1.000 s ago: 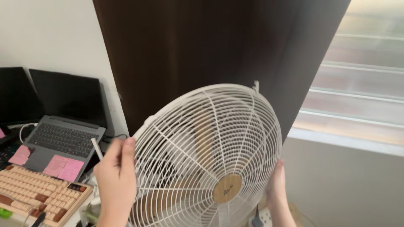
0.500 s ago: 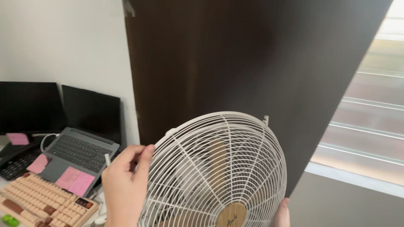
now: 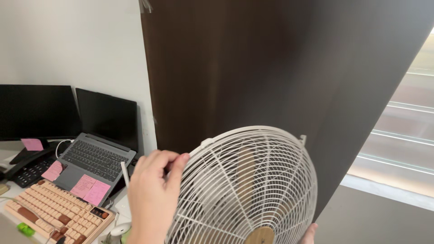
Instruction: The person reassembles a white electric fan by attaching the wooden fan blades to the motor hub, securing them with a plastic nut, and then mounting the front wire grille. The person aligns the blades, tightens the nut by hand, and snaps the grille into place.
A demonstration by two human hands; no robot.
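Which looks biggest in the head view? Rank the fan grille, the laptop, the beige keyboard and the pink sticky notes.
1. fan grille, though it is nearest the camera
2. laptop
3. beige keyboard, close to the laptop, so unsure
4. pink sticky notes

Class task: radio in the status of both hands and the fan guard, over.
Left hand gripping the round white wire fan guard at its upper-left rim. Right hand barely visible at the lower-right rim, grip unclear. Dark brown curtain close behind.
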